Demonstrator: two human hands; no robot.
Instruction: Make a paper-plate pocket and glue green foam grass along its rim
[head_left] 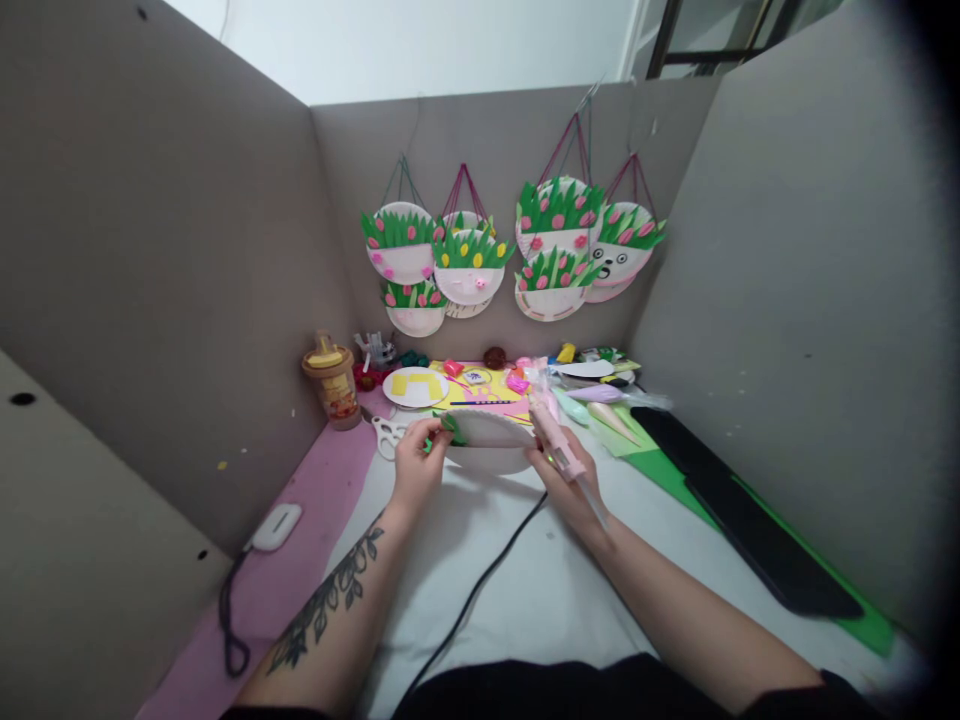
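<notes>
My left hand (417, 458) pinches the left edge of a white paper plate (491, 432) that has a green paper piece (450, 425) at its rim. My right hand (564, 478) is closed around a pink hot glue gun (556, 440), its nozzle pointing up toward the plate's right edge. A black cord (480, 590) trails from the gun down across the white table toward me. The plate is held tilted just above the table.
White scissors (388, 433) lie left of the plate. Behind it sit another plate with yellow paper (415, 387), coloured paper scraps and a lidded cup (332, 385). Finished plate flower baskets (555, 235) hang on the back wall. A black keyboard (742, 510) lies on green paper at the right.
</notes>
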